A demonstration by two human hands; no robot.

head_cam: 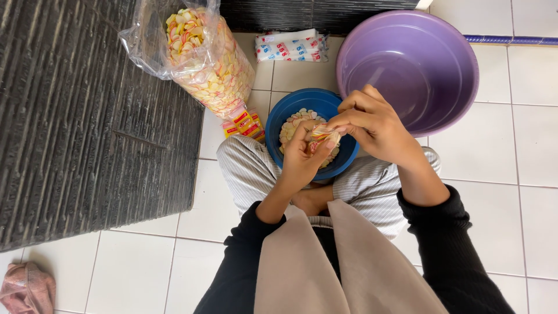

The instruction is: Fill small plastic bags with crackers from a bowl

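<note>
- A floor of pale square tiles (511, 232) is seen from above, with a dark ribbed mat (81, 116) laid over its left part and a pinkish crumpled cloth (26, 288) left at the lower left corner.
- A blue bowl (290, 107) is set just in front of the seated person's striped trouser knees, and it is partly filled with small pale and pink-edged crackers, so that they lie within easy reach of both hands.
- A small filled packet (324, 135) is held directly over the blue bowl; any crackers that drop would, it is judged, be caught there.
- The left hand (302, 157) is curled under the packet, its thumb and fingertips pinched on the packet's near end.
- The right hand (375, 125) is brought over from the other side, its fingers bent and pressed together on the packet's top edge; whether that edge is being folded or only gripped cannot be told.
- A large clear bag of crackers (212, 61) is laid on its side at the mat's edge, just left of the bowl.
- An empty purple basin (412, 70) is placed touching the bowl's right side.
- A stack of small white wrappers (290, 46) is kept beyond the bowl.
</note>
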